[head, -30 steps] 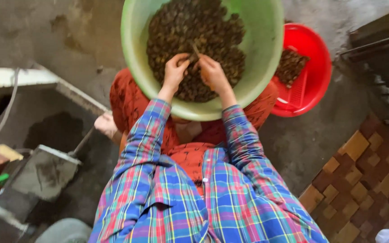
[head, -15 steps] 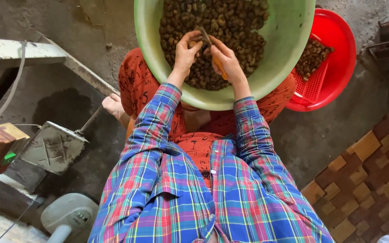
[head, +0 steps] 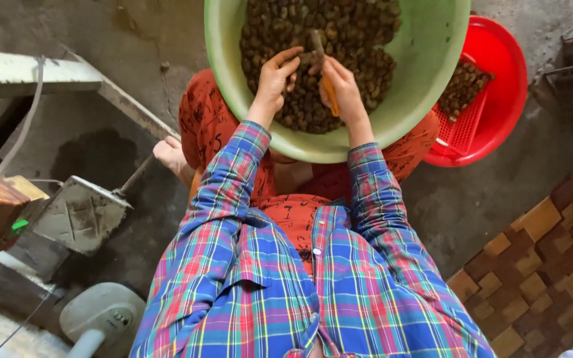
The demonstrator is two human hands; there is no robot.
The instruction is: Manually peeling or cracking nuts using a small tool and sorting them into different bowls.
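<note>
Resting on the person's lap, a wide pale-green plastic basin keeps its heap of small brown nuts within easy reach. Over the heap, the left hand pinches one nut; the right hand grips an orange-handled knife, wrists bent inward. A red plastic basket sits just right of the basin.

Two hands are in view, the left hand and the right hand, both inside one green basin. One knife with an orange handle sits in the right hand. The small brown nuts under and beyond the hands are too many to count. To the right of the hands stands one red basin, holding one red basket and a second, smaller heap of nuts.
</note>
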